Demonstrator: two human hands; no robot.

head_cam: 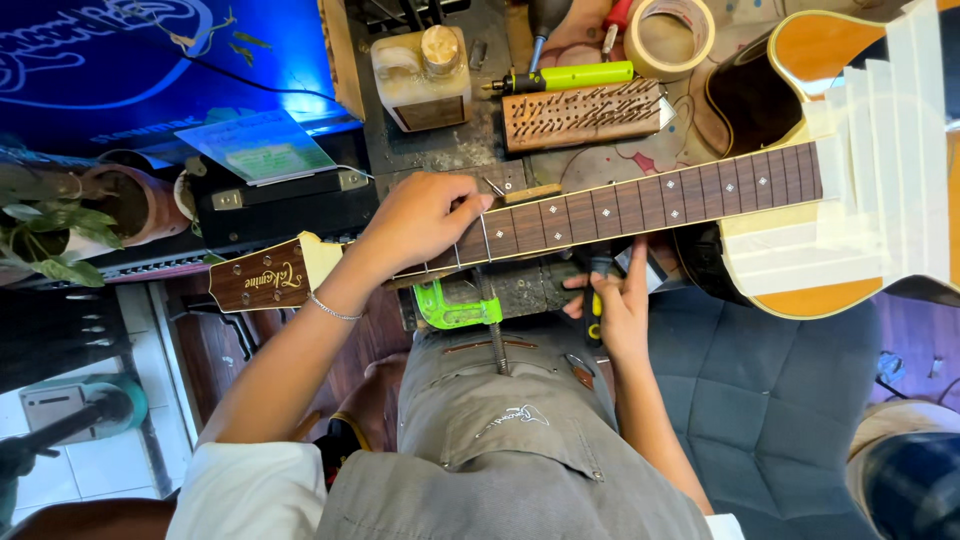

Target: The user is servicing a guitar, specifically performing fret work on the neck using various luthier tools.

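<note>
While the left hand (420,220) curls over the guitar neck (620,205) near the nut, its fingers are bent and pressed onto the fretboard, with the fingertips pinching what looks like a small metal piece at the first frets; how tightly they close cannot be told. A thin silver bracelet (333,309) circles that wrist. The right hand (618,310) sits just below the neck, fingers wrapped around a small tool with a yellow and black handle (596,312), thumb pointing up toward the wood. The neck runs across the view from the brown headstock (262,277) at the left to the orange guitar body (850,150) at the right, whose top is covered in strips of pale masking tape (890,170). Under the neck, a bright green clamp (455,308) grips the bench edge, just above the person's grey trousers (500,440). Beyond the neck on the workbench lie a wooden block full of holes (582,113), a lime-green screwdriver (570,77), a roll of tape (670,36) and a pale plastic bottle (422,78). A potted plant (60,215) stands at far left.
</note>
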